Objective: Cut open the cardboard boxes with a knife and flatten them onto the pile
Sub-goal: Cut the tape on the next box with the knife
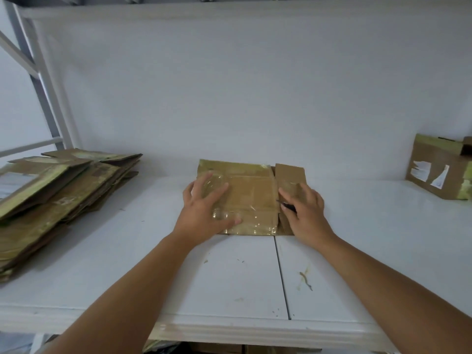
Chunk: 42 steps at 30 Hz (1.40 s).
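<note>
A flattened cardboard box (251, 190), covered in shiny tape, lies on the white shelf (229, 277) in the middle. My left hand (207, 213) presses flat on its left part, fingers spread. My right hand (305, 210) rests on the box's right flap and holds a small dark knife (287, 205) under the thumb, tip pointing left. The pile of flattened boxes (56, 198) sits at the left of the shelf. Another box (441, 169), still standing, is at the far right.
A white back wall (242, 85) closes the shelf behind the box. A seam (282, 277) runs through the shelf board toward the front edge. A grey metal upright (43, 80) stands at the left behind the pile. More cardboard shows under the shelf.
</note>
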Tool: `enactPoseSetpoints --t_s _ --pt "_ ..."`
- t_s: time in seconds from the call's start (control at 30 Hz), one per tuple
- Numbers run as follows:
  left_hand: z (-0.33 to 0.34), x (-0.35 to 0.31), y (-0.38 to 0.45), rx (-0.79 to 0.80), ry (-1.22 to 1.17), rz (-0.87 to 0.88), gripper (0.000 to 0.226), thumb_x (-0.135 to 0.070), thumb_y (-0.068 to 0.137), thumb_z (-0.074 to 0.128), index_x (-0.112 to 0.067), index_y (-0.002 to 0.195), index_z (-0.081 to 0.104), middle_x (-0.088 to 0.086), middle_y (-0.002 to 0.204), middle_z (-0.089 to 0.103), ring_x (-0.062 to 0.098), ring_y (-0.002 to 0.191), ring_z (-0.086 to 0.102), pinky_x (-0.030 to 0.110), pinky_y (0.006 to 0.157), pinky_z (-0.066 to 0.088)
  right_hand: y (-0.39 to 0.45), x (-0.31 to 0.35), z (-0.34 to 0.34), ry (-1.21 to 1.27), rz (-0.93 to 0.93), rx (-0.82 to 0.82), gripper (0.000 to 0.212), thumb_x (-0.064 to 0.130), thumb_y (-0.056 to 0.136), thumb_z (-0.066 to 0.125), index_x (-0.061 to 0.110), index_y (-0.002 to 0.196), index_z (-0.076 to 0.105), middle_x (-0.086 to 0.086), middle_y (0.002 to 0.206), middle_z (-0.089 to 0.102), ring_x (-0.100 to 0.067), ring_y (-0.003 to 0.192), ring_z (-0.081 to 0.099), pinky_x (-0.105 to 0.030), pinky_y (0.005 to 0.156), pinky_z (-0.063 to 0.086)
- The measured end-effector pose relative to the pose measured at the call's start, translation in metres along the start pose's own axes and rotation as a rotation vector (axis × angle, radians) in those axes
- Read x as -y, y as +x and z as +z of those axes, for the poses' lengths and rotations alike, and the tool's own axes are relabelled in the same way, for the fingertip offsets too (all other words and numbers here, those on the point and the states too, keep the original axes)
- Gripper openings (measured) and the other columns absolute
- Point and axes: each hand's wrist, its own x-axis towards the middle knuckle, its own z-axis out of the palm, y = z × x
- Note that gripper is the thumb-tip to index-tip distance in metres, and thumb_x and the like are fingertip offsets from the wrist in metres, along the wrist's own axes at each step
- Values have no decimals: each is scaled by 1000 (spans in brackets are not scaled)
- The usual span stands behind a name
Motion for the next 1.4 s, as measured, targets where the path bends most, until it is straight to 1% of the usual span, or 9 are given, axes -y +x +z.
enactPoseSetpoints --t_s 0.17,0.3,0.4,0.57,0.73,0.93,1.07,1.23,1.4 --pt "-5 -2 -2 -28 -61 65 95 -55 65 86 -45 148 40 -36 152 -2 12 147 16 33 112 29 4 -4 -3 173 175 -28 46 34 103 45 43 146 37 -13 158 16 -28 143 31 -28 109 26" --pt "-11 -4 -2 -12 38 82 100 -63 64 82 -43 150 36 -33 152 6 13 123 26 28 103 30 5 -1 -7 92 129 -91 49 30 102 47 40 148 35 -14 141 32 -26 99 62 -21 88 40" --pt "-19 -5 -2 -19 118 107 103 -71 62 75 -38 151 35 -22 157 10 14 116 26 28 98 34 7 6 -11 67 80 -152 52 27 101 50 38 149 34 -14 131 35 -24 86 61 -27 86 48" --pt "-50 3 -9 -64 125 87 107 -69 61 79 -40 152 29 -19 153 -1 22 138 23 39 106 37 6 26 -17 -33 -50 -164 67 18 95 60 42 149 29 -5 117 32 -25 75 59 -42 69 57" --pt "-79 24 -29 -191 40 -52 121 -62 56 88 -61 144 4 -30 146 -18 27 143 27 45 106 42 17 70 -19 -153 -173 -189 76 15 89 66 34 152 28 6 106 18 -11 51 38 -26 44 37" --pt "-125 57 -52 -188 -9 -280 130 -57 53 91 -78 132 -11 -7 141 13 30 124 44 38 93 45 28 136 0 -213 -293 -153 69 28 92 67 31 152 33 -9 109 32 -20 52 40 -25 46 35" --pt "-169 73 -66 -182 4 -346 129 -56 57 90 -67 143 -4 -1 132 22 23 104 51 28 80 45 36 175 20 -163 -329 -156 66 30 93 64 32 151 33 -7 111 31 -17 52 37 -25 47 34" --pt "-223 81 -82 -257 67 -323 122 -58 64 86 -60 148 -1 -1 136 22 21 102 49 29 86 41 49 218 35 4 -383 -156 61 28 98 55 34 153 28 -9 121 33 -24 57 51 -37 52 52" --pt "-261 90 -89 -422 105 -399 123 -58 65 83 -53 151 -5 9 152 14 39 123 51 41 91 48 55 254 47 141 -355 -117 54 32 103 40 35 154 22 -18 155 16 -36 100 62 -42 80 54"
